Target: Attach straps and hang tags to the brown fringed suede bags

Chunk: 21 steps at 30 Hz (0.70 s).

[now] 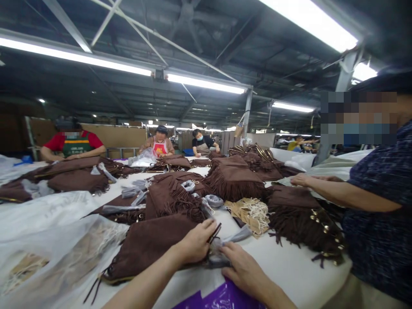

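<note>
A dark brown, suede-like bag [154,240] lies flat on the white-covered table [289,262] in front of me, with a gold zip along its lower edge and thin dark cords at its corners. My left hand [198,242] rests on the bag's right end, fingers stretched out beside a dark cord. To its right, my right hand [241,264] has its fingers closed on a crumpled clear plastic wrap [219,254] at the bag's end. What the wrap contains is hard to make out. A grey plastic-wrapped strip [240,234] lies just beyond my right fingertips.
Fringed brown bags [236,176] are piled beyond my hands, near tan tags with white strings [249,214]. Purple plastic [222,298] lies at the front edge, and a clear bag of tags [74,257] at left. A co-worker [380,206] stands close at right; several others work across the table.
</note>
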Tool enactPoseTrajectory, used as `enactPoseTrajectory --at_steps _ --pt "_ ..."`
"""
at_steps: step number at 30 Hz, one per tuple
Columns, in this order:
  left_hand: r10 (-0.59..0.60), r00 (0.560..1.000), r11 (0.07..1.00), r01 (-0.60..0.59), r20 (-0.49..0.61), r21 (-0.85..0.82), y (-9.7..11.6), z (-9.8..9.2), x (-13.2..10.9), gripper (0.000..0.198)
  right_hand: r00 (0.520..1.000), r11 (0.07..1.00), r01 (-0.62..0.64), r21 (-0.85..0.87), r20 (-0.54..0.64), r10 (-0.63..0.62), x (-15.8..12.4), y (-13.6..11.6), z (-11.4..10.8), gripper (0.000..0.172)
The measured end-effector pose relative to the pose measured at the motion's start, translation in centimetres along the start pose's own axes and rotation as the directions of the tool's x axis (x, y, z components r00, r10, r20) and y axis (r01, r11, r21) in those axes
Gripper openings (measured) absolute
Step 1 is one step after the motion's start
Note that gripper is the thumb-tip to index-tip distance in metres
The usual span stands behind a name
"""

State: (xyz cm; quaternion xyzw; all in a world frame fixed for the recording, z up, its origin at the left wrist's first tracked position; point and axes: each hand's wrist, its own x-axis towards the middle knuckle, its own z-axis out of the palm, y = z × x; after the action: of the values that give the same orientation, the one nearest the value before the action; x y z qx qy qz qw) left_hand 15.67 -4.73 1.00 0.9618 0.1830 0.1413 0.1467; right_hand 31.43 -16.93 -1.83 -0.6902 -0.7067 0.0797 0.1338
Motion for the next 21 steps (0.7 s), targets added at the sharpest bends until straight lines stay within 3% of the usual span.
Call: enactPoseTrajectory --at_steps 3,6,8,12,15,18,21 --pt "-0.123 0.985 0.987 0.109 -0.120 -0.118 -0.4 -0.5 1.8 0.082 0.999 0.999 -0.042 -0.015 0.012 0.042 0.0 0.3 -0.3 0.050" --pt "-0.145 0.961 0.985 0.118 -0.236 -0.124 -0.3 -1.3 0.5 0.063 1.000 0.999 -0.024 0.028 -0.007 0.024 -0.1 0.7 -0.6 0.055" --pt "-0.118 0.961 0.992 0.103 -0.250 -0.073 0.2 -1.6 -1.4 0.044 1.000 0.997 -0.011 0.070 -0.020 0.012 0.0 1.3 -1.0 0.051" --pt "-0.056 0.998 0.993 0.056 -0.001 0.104 1.9 -0.7 -4.6 0.028 1.000 0.987 0.014 0.162 -0.008 -0.013 0.8 3.2 -2.2 0.033" --pt "-0.159 0.978 0.965 0.125 0.136 0.233 3.4 1.0 -4.7 0.026 0.999 0.982 0.037 0.186 0.000 -0.038 1.6 4.4 -2.7 0.031" --pt "-0.300 0.938 0.918 0.235 0.171 0.320 4.7 2.4 -3.6 0.031 0.999 0.990 0.044 0.133 -0.016 -0.042 1.8 4.8 -2.7 0.032" --pt "-0.331 0.930 0.905 0.265 0.159 0.332 5.2 2.7 -2.9 0.031 0.997 0.998 0.043 0.045 -0.067 -0.040 1.4 4.3 -2.5 0.037"
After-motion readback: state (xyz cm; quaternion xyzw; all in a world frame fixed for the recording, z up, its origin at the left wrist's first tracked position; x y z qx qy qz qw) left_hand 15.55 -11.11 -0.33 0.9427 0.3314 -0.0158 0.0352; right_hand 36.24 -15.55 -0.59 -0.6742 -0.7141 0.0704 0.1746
